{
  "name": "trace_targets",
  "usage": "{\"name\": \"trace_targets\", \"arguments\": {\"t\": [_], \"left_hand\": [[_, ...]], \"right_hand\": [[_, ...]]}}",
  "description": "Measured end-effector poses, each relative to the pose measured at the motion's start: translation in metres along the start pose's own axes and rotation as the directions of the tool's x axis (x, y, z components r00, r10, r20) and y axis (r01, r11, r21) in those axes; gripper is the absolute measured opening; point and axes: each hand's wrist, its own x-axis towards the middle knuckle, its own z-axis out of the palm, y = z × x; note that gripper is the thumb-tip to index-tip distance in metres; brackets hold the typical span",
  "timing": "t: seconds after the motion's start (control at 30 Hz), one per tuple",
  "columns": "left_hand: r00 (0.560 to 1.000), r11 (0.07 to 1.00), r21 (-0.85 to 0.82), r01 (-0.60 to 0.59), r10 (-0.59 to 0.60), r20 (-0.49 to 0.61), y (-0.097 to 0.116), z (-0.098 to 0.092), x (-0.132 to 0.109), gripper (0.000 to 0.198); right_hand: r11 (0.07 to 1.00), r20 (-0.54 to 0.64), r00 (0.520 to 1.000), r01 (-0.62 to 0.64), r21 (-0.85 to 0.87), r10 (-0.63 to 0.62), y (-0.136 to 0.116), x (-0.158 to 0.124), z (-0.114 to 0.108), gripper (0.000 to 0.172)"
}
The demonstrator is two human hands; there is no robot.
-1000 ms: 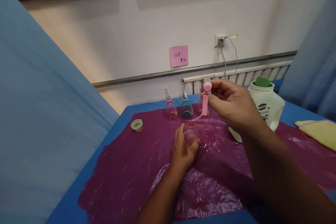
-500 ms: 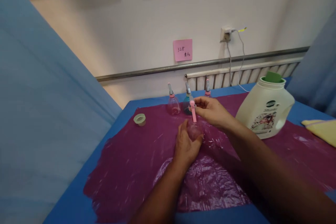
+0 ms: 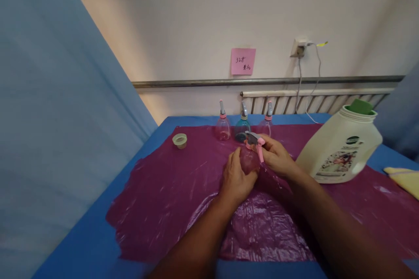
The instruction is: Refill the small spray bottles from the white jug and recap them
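Observation:
A clear pinkish spray bottle [image 3: 249,160] stands on the purple plastic sheet [image 3: 170,183] between my hands. My left hand [image 3: 236,178] is wrapped round its body from the left. Up at the neck, my right hand [image 3: 274,153] grips the spray head [image 3: 255,138], which has a grey top and a pink trigger. Whether the head is screwed tight cannot be seen. Behind my hands stand a pink spray bottle [image 3: 223,128], a teal spray bottle [image 3: 242,129] and another pink spray bottle [image 3: 266,127] in a row.
A large cream detergent jug [image 3: 340,148] with green in its mouth stands at the right. A small pale green cap [image 3: 180,141] lies at the left. There is a yellow cloth [image 3: 404,179] at the far right and a blue curtain [image 3: 65,109] on the left.
The spray head has turned on the bottle: its pink trigger faced me before and now points to the right, with the nozzle end to the left. The view has shifted slightly.

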Motion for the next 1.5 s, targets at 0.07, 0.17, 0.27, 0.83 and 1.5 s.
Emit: {"name": "trace_targets", "arguments": {"t": [0.07, 0.17, 0.27, 0.83, 1.5], "left_hand": [[1.000, 1.000, 0.004, -0.004, 0.004, 0.014, 0.002, -0.001, 0.000, 0.085], [1.000, 1.000, 0.016, -0.007, 0.007, 0.026, 0.004, -0.002, -0.001, 0.086], [0.999, 1.000, 0.020, -0.005, 0.004, 0.035, 0.003, -0.001, -0.001, 0.085], [0.998, 0.999, 0.045, -0.030, 0.027, 0.065, 0.007, -0.008, -0.001, 0.093], [0.962, 0.967, -0.038, -0.253, 0.255, 0.100, -0.008, -0.015, 0.003, 0.078]], "right_hand": [[0.999, 0.007, 1.000, 0.018, -0.027, -0.018, 0.004, 0.000, -0.002, 0.044], [0.999, 0.017, 0.999, 0.041, -0.029, -0.041, 0.010, -0.001, -0.005, 0.046], [0.999, 0.028, 0.999, 0.036, -0.007, -0.036, 0.014, -0.002, -0.006, 0.044], [0.994, -0.198, 0.976, 0.104, 0.034, -0.096, 0.027, -0.003, 0.011, 0.045], [0.978, -0.341, 0.935, 0.152, 0.140, -0.096, 0.049, 0.007, 0.033, 0.059]]}}
